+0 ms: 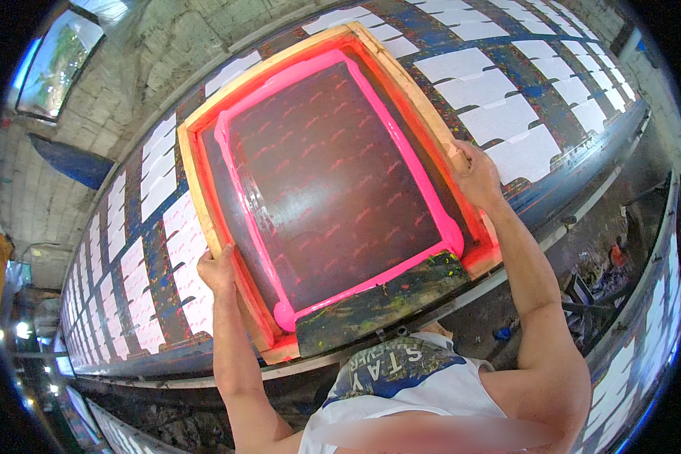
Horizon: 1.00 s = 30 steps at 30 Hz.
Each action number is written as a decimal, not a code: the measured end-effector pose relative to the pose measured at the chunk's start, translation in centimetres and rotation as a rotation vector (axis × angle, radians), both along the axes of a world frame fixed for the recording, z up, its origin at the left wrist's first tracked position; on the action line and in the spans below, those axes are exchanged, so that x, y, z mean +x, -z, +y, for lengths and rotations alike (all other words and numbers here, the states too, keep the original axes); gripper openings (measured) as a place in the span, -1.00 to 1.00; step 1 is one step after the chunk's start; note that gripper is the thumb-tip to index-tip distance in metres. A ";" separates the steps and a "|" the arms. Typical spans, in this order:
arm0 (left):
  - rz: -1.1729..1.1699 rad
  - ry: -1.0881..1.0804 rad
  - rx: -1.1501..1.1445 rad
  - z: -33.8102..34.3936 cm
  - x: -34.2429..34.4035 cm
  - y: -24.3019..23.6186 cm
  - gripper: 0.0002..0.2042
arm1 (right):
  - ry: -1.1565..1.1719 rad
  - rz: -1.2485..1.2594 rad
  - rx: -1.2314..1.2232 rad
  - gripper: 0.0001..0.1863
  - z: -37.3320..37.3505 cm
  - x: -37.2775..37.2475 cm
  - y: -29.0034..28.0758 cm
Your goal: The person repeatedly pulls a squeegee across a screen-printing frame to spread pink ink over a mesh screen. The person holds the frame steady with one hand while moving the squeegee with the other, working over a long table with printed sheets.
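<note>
A screen-printing frame (191, 174) with wooden sides is tilted a little over the long table in front of me. Its dark mesh (333, 174) shows a repeating small pink motif, and thick bright pink ink (401, 140) runs around the mesh edges. My left hand (218, 270) is closed around the frame's left side near its lower part. On the opposite side, my right hand (477, 175) grips the right rail. A dark, ink-stained squeegee (382, 303) lies across the near end of the frame, touched by neither hand.
White cut pieces (492, 98) lie in rows along the ink-spattered table (526, 91). Several pieces on the left (185, 261) carry pink print. A rail (575, 219) follows the table's near edge. Beyond it, a heap of scraps (601, 280) lies low at right, and another table with white pieces (628, 393) stands behind.
</note>
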<state>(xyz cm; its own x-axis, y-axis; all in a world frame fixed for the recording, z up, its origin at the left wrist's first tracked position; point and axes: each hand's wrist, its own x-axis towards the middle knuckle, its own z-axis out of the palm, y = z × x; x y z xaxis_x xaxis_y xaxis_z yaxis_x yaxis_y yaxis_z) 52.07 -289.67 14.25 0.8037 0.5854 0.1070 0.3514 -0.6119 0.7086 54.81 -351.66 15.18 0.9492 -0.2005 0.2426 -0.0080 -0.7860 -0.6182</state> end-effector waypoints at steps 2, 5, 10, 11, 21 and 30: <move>-0.023 0.012 -0.010 -0.6 0.1 0.2 -0.73 | 0.022 0.048 0.013 -0.35 -1.0 0.2 0.1; -0.031 0.010 -0.025 -1.0 0.3 0.5 -0.71 | -0.001 0.048 0.008 -0.37 -1.9 0.2 0.0; 0.008 0.010 0.021 -1.9 0.5 0.3 -0.70 | -0.031 0.074 0.020 -0.37 -2.9 0.1 -0.4; 0.020 -0.005 0.020 -2.2 0.4 0.2 -0.69 | -0.042 0.083 0.035 -0.38 -3.1 0.0 -0.6; 0.204 -0.051 0.113 -3.5 1.1 1.3 -0.60 | -0.918 0.047 -0.044 -0.38 4.1 -13.4 -5.3; 0.118 -0.026 0.088 -2.8 0.8 2.9 -0.52 | -0.873 0.007 -0.445 -0.43 13.3 -17.1 -6.5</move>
